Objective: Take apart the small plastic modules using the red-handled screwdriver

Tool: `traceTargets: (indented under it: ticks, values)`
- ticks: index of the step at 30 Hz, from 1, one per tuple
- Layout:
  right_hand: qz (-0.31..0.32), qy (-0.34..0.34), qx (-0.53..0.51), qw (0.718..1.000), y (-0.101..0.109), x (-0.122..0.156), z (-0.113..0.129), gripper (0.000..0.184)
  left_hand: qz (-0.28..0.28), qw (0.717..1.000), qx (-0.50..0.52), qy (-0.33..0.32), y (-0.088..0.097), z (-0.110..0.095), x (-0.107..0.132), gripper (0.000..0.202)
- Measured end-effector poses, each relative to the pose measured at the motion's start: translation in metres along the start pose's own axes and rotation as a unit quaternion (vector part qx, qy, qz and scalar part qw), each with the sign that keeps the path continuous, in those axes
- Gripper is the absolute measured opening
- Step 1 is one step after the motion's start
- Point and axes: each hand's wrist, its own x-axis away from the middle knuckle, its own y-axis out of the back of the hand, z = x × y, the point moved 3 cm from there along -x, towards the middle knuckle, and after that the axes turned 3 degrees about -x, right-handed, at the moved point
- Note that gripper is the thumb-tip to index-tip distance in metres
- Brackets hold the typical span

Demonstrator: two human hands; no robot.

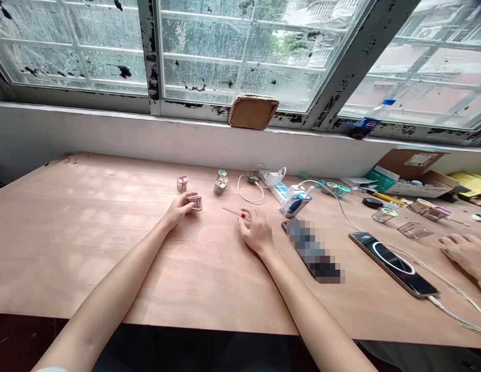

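My left hand [177, 212] is closed around a small clear plastic box [197, 203], gripping it by its left side just above the wooden table [108, 243]. In my right hand [259, 231] is a thin screwdriver [234, 212] with a red and clear handle; its metal shaft points left toward the box. The fingers cover part of the handle. Beyond my left hand stands a similar clear box with a pink lid [182, 182]. Farther back, between the hands, are a box with a beige lid [220, 185] and one with a green lid [222, 173].
A phone with a blurred-out screen [312, 253] lies beside my right forearm. A power strip [277, 188] with cables and a blue-white carton [295, 201] stand behind it. Farther right are a charging phone [393, 263], more boxes [384, 214] and another person's hand [465, 253].
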Motion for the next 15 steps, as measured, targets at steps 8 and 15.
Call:
traceTargets:
  ticks: [8, 15]
  values:
    - [0.019, -0.022, 0.109, 0.994, -0.010, 0.000, -0.019, 0.034, -0.006, 1.000, 0.002, 0.006, 0.001, 0.001, 0.000, 0.049]
    - [0.040, -0.062, 0.108, 0.991, -0.015, -0.003, -0.029, 0.016, -0.039, 0.998, 0.034, 0.024, 0.003, 0.004, 0.000, 0.040]
